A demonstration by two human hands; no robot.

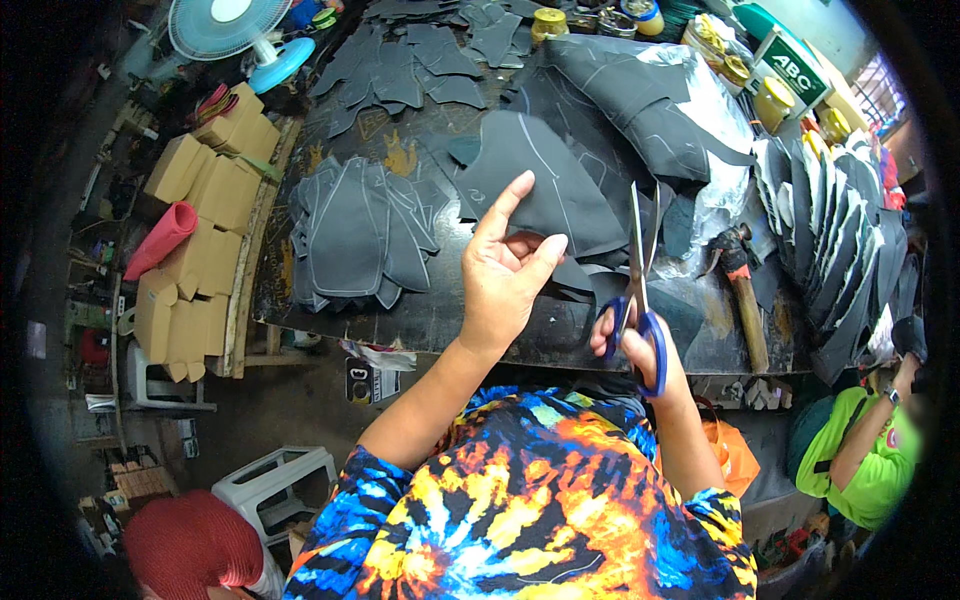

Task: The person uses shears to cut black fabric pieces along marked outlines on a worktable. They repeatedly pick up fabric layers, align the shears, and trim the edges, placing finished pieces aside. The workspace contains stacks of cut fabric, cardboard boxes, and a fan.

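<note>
My left hand (500,285) holds a dark grey sheet piece (545,185) marked with a white line. Its index finger lies stretched along the piece, the thumb is at the lower edge, and the other fingers curl inward. In my right hand (643,358) is a pair of scissors (638,262) with blue handles. The blades point away from me, slightly apart, just right of the piece. Left of my left hand, a fanned stack of grey cut pieces (348,240) with pale outlines rests on the dark table (440,328).
A hammer (748,310) lies to the right. Behind are larger grey sheets (620,95) and scattered cut pieces (390,75). Folded sheets (835,240) stand at the right near a co-worker's arm (870,430). Cardboard boxes (215,190) and a blue fan (232,25) are at the left.
</note>
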